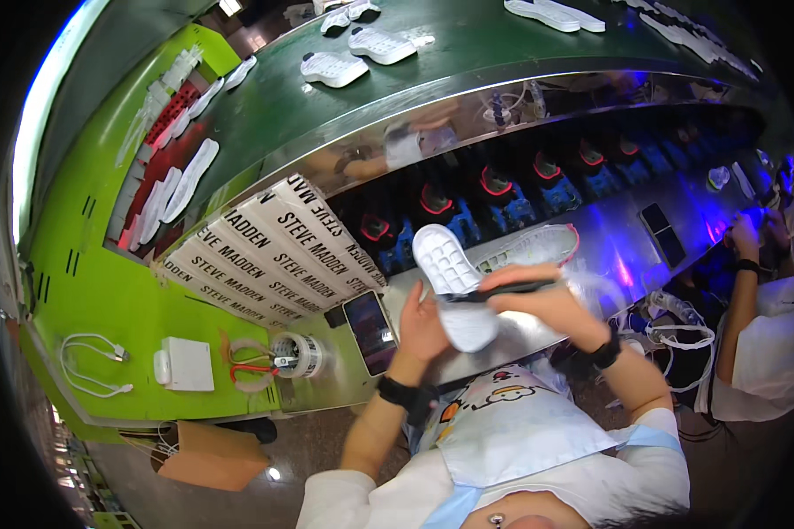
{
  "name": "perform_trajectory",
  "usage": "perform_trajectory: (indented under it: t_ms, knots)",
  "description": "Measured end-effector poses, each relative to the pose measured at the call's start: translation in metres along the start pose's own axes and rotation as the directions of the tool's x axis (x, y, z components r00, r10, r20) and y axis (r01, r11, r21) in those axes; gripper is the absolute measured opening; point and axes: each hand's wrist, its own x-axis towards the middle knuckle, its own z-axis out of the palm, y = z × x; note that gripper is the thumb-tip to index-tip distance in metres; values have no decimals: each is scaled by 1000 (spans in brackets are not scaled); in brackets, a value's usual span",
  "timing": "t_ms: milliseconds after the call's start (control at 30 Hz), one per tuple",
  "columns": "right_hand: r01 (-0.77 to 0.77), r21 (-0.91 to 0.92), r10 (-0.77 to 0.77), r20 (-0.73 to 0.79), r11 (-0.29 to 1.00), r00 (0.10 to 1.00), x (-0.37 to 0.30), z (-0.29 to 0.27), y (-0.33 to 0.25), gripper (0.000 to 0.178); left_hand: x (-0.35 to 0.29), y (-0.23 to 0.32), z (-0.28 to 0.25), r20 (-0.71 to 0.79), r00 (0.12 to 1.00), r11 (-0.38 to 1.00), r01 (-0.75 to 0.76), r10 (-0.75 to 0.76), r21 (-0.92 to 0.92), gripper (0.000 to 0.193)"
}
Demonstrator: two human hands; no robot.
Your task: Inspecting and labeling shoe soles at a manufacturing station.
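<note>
A white shoe sole [439,250] with a grid of raised blocks is held tilted over the metal bench in front of me. My left hand [422,328] grips its left edge, with some fingers hidden behind it. In my right hand [545,302] is a black-handled brush [525,286], its working end lying across the middle of the sole. The lower end of the sole looks blurred. Just behind, a white mesh shoe upper with pink edging [538,245] lies on the bench.
A printed cardboard box [278,251] stands left of my hands, beside a phone [370,324] and a tape roll [302,354] holding scissors. Several clamps with red-rimmed forms [496,181] line the back. More soles [333,69] lie on the green conveyor. A co-worker's hand [746,234] is at right.
</note>
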Motion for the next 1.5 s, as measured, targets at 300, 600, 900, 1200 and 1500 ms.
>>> perform_trajectory:
  t_ms: [300,600,900,1200,1500]
  knots:
    - [280,-255,-273,65,925,960,-17,62,19,20,13,-32,16,-116,965,971,-239,234,-32,56]
    - [-10,-1,10,31,1000,999,-3,50,24,20,11,-21,16,-201,881,894,-379,428,240,61]
    - [-105,-9,105,199,994,974,8,34,6,20,17,2,30,-87,972,875,-156,219,459,63]
    - [-5,-290,141,450,957,882,-1,11,-18,13,24,33,40,-301,936,697,341,-185,631,50]
    - [298,-277,-170,405,913,898,-11,5,-9,11,41,21,100,-554,817,381,568,-159,729,41]
